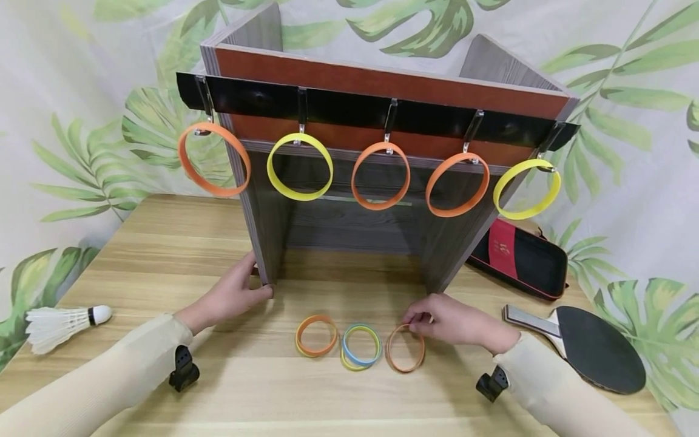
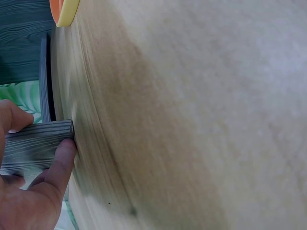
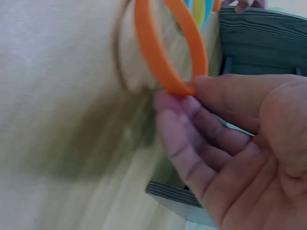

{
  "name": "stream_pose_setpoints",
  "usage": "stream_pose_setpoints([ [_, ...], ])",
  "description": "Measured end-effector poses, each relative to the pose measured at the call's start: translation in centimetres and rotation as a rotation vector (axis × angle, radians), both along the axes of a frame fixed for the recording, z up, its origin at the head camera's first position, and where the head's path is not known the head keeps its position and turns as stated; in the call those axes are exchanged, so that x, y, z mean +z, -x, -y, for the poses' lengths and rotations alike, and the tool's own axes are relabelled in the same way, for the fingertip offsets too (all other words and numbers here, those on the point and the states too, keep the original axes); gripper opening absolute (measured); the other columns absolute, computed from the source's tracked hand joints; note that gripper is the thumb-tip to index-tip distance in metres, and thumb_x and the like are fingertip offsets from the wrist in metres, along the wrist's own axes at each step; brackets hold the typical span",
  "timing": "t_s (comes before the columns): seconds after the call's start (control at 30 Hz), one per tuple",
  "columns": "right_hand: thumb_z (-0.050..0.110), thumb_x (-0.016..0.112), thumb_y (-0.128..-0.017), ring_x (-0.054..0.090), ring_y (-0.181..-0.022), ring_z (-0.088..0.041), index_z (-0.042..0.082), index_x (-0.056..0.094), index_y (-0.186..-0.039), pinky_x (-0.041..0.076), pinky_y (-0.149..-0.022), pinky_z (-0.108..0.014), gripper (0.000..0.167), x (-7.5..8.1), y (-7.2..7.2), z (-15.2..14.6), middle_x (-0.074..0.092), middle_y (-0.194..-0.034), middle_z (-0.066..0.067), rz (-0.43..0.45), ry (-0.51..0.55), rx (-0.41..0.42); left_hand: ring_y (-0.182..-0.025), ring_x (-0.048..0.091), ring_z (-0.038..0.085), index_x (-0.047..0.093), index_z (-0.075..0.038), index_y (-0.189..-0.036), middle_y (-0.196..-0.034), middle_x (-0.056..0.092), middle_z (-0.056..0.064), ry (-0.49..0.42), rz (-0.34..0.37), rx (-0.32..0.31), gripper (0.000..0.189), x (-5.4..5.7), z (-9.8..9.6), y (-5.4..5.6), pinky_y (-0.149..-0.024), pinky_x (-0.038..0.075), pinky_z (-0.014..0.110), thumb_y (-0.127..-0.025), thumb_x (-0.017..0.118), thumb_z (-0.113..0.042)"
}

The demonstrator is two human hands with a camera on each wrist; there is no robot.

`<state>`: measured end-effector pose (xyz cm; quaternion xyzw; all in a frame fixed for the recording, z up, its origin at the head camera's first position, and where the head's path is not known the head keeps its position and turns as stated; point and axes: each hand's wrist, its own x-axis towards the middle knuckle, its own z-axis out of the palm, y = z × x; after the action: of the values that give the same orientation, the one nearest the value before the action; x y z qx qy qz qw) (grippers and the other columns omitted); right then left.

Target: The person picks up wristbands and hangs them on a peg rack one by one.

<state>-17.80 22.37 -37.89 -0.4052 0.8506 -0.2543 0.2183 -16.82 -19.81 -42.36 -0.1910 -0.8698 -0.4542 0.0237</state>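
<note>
My right hand [image 1: 450, 318] pinches an orange silicone wristband [image 3: 195, 45] between thumb and fingertips; its shadow falls on the wood below. My left hand [image 1: 232, 294] grips the foot of the left side panel [image 2: 36, 146] of a grey wood-grain stand, with thumb and fingers on opposite faces. Between the hands lie an orange and yellow pair of wristbands [image 1: 317, 354] and a blue and yellow pair [image 1: 360, 365]. Along the stand's black strip [image 1: 349, 106], metal hooks carry several single bands, such as an orange one [image 1: 215, 192] and a yellow one [image 1: 301, 197].
A shuttlecock [image 1: 60, 325] lies at the left of the wooden table [image 1: 246, 400]. To the right are a table tennis bat [image 1: 595, 349] and a black and red case [image 1: 532, 258], the case close to the stand's right panel. Leaf-patterned cloth [image 1: 82, 152] hangs behind.
</note>
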Motion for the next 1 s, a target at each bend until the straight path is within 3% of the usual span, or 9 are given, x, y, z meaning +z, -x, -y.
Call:
stream_pose_setpoints([
  [0.2, 0.008, 0.063, -0.101, 0.06, -0.085, 0.003, 0.004, 0.076, -0.108, 0.054, -0.077, -0.022, 0.015, 1.5, 0.3, -0.3, 0.078, -0.099, -0.007, 0.07, -0.024, 0.024, -0.124, 0.059, 0.036, 0.035, 0.003, -0.158, -0.154, 0.05, 0.028, 0.004, 0.001, 0.004, 0.079, 0.0, 0.0, 0.0, -0.096, 0.05, 0.028, -0.087, 0.068, 0.01],
  [0.33, 0.011, 0.063, -0.103, 0.06, -0.085, 0.0, 0.002, 0.074, -0.11, 0.054, -0.077, -0.022, 0.015, 2.2, 0.3, -0.2, 0.075, -0.098, -0.013, 0.154, 0.034, 0.0, -0.125, 0.059, 0.039, 0.035, 0.002, -0.159, -0.155, 0.049, 0.028, 0.001, 0.007, 0.008, 0.079, 0.1, 0.0, -0.1, -0.097, 0.05, 0.028, -0.088, 0.069, 0.009],
  [0.47, 0.013, 0.065, -0.103, 0.061, -0.083, -0.005, 0.0, 0.071, -0.113, 0.055, -0.075, -0.023, 0.018, 2.8, 0.0, 0.9, 0.072, -0.1, -0.021, 0.25, 0.134, -0.024, -0.126, 0.059, 0.04, 0.035, 0.002, -0.159, -0.155, 0.049, 0.028, 0.003, 0.011, 0.014, 0.079, 0.1, 0.0, -0.1, -0.097, 0.05, 0.03, -0.088, 0.069, 0.008],
  [0.63, 0.01, 0.064, -0.103, 0.071, -0.086, -0.014, -0.004, 0.068, -0.117, 0.063, -0.082, -0.034, 0.02, 3.3, -0.7, 3.2, 0.073, -0.103, -0.025, 0.335, 0.276, -0.024, -0.127, 0.059, 0.039, 0.036, 0.002, -0.158, -0.154, 0.05, 0.028, 0.01, 0.02, 0.026, 0.077, 0.1, 0.0, -0.3, -0.099, 0.05, 0.031, -0.088, 0.069, 0.008],
  [1.0, -0.003, 0.066, -0.098, 0.075, -0.093, -0.013, -0.011, 0.061, -0.117, 0.063, -0.088, -0.04, 0.021, 5.5, -2.1, 9.9, 0.074, -0.109, -0.029, 0.51, 0.623, -0.081, -0.124, 0.06, 0.039, 0.036, 0.003, -0.158, -0.151, 0.052, 0.029, -0.013, 0.019, 0.008, 0.078, -0.2, 0.1, 0.0, -0.097, 0.051, 0.029, -0.088, 0.068, 0.009],
])
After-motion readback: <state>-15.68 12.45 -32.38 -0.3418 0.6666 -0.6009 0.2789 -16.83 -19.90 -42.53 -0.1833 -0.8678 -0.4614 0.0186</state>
